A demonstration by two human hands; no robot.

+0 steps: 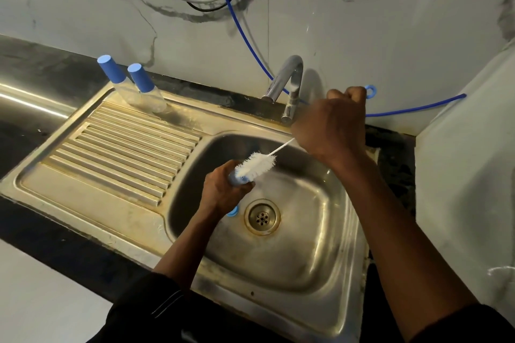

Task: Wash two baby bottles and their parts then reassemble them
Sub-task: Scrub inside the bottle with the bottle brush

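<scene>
Gripping the brush (256, 166), the right hand (331, 125) pokes it into the left hand's (223, 191) clasped blue part (241, 181).

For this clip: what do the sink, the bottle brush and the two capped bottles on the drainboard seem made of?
Sink: stainless steel, by its dull grey sheen, with yellowish staining. Bottle brush: white bristles, probably nylon, on a thin white stem, likely plastic. Capped bottles: see-through bodies, plastic or glass, unclear; matte blue caps look plastic.
</scene>
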